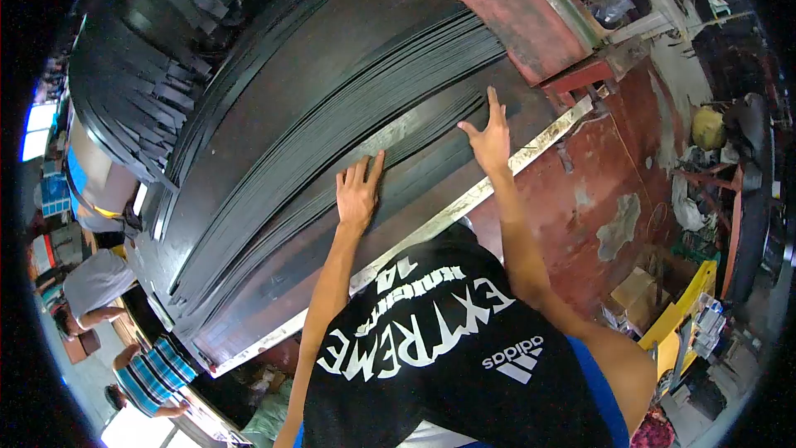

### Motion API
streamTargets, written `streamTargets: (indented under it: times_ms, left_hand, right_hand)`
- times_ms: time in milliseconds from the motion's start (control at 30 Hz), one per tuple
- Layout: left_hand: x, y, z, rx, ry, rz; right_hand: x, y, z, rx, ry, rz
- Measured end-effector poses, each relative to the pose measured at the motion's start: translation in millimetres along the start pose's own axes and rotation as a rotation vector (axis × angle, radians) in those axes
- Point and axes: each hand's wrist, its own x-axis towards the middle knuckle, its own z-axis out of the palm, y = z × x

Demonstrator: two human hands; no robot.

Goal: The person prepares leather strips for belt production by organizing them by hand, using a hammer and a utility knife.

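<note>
Long thin black strips lie side by side on a dark tabletop (319, 29), in a wide bundle (373, 99) and a narrower bundle (435, 126) nearer my body. My left hand (356, 192) rests palm down on the narrower bundle, its fingers stretched out across the strips. Near that bundle's right end is my right hand (492, 137), fingers extended and thumb spread away, with nothing in its grasp. The strips pass between the two hands.
A red metal housing (522, 12) stands at the table's right end. A pale edge strip (464, 202) borders my side. More black strips (137, 87) hang at the far left. Two people are at lower left, one in a striped shirt (156, 376). A yellow frame (681, 309) stands right.
</note>
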Motion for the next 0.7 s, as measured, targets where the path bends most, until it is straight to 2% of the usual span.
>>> streamTargets:
  times_ms: [33, 200, 300, 433, 700]
  left_hand:
    - [2.6, 0.3, 1.3, -0.009, 0.012, -0.011]
    - [31.7, 0.7, 14.9, 0.013, 0.07, 0.016]
    - [53.9, 7.0, 24.0, 0.005, 0.103, 0.034]
    - [79.7, 23.6, 34.6, -0.023, 0.092, 0.011]
    - [97.0, 40.8, 43.5, -0.014, 0.04, -0.003]
  right_hand:
    - [-5.2, 0.9, 4.8, -0.019, 0.05, 0.084]
    - [-6.2, 9.9, 13.5, -0.128, 0.167, -0.057]
    - [10.4, 12.5, 13.2, -0.112, 0.265, -0.011]
    - [31.4, 22.8, 21.2, -0.206, 0.233, 0.071]
    - [43.3, 26.1, 30.1, -0.264, 0.15, 0.055]
